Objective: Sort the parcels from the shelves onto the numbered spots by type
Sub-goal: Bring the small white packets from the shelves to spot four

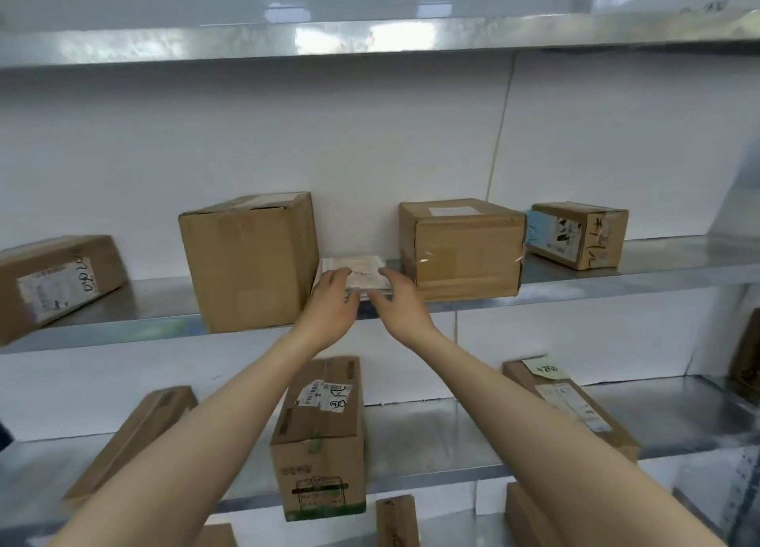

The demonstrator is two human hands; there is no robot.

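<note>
Both arms reach up to the middle shelf, metal, shiny. Left hand and right hand sit close together at the near edge of a flat white packet. The packet lies flat on the shelf, wedged in the gap between a tall brown box on its left and a taped brown box on its right. Left hand's fingers are spread and curled loosely over the packet's front left corner, touching it. Right hand's fingers are bent, tips at the packet's front right edge. Neither hand is closed into a grip; whether the thumbs are under the packet I cannot tell, image is blurry there.

Further right on the same shelf: a small box with a blue label and black handwriting, just beside the taped box. Far left: a tilted box with a white label and handwritten digits.

Lower shelf: a long upright carton with barcode stickers on top, between the two forearms. A narrow box leans at left. Another long box with a green note lies at right, partly behind the right forearm.

Upper shelf is visible edge-on only.
</note>
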